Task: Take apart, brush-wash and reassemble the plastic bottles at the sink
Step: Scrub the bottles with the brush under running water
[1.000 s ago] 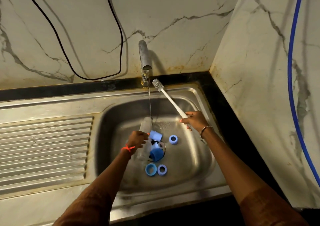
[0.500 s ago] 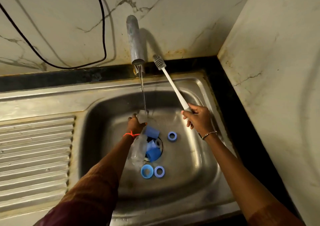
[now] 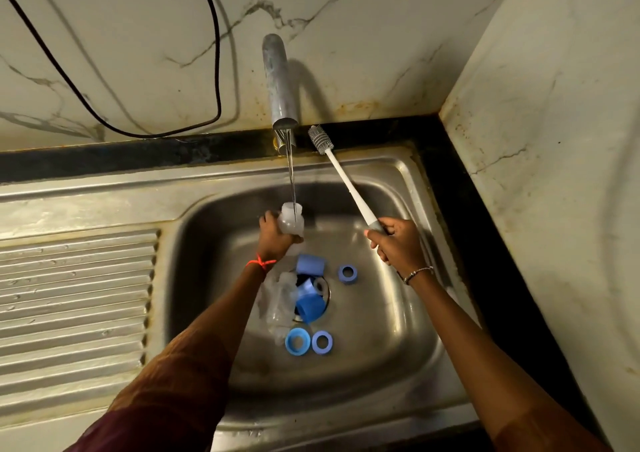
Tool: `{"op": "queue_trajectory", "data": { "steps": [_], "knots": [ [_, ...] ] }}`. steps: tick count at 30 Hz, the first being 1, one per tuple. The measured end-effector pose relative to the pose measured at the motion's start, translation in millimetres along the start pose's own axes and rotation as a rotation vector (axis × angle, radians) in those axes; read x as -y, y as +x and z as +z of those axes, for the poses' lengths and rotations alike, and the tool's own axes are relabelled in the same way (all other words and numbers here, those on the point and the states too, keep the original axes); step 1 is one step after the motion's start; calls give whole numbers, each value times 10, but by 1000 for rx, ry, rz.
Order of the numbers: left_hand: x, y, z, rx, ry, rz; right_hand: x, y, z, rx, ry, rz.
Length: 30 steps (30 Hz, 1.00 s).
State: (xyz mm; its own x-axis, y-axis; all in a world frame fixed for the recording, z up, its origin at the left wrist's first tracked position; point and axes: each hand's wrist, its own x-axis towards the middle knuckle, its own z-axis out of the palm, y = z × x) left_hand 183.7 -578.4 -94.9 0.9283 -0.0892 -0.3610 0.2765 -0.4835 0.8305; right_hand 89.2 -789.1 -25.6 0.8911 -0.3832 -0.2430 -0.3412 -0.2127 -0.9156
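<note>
Left hand (image 3: 275, 240): grips clear bottle (image 3: 291, 223) under tap (image 3: 280, 84). Right hand (image 3: 394, 242): grips brush (image 3: 346, 185), right of tap. Risk, judged: wet bottle slips from grasp; stream (image 3: 292, 178) splashes off its rim.

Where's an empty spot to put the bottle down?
The ribbed drainboard left of the basin is bare. So is the basin floor right of the lone blue ring. Around the drain it is crowded: blue caps, two rings and clear bottle parts.

Steel sink (image 3: 388, 334), blue rings (image 3: 322, 342), caps (image 3: 311, 264), clear bottle (image 3: 277, 301)
</note>
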Motion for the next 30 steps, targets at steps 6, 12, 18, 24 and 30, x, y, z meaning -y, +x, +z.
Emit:
{"op": "queue_trajectory", "data": {
  "steps": [6, 12, 18, 24, 30],
  "knots": [
    [-375, -268, -247, 196, -244, 270, 28, -81, -48, -22, 7, 35],
    [-637, -568, -511, 413, -534, 164, 63, -212, -124, -36, 15, 54],
    [-779, -742, -639, 535, -975, -48, 147, -341, -220, -57, 24, 41],
    [-995, -822, -579, 465, -1036, -147, 132, -370, -279, -122, 35, 55],
    [-1124, -878, -564, 453, -852, -97, 144, -411, -317, -106, 15, 67]
  ]
}}
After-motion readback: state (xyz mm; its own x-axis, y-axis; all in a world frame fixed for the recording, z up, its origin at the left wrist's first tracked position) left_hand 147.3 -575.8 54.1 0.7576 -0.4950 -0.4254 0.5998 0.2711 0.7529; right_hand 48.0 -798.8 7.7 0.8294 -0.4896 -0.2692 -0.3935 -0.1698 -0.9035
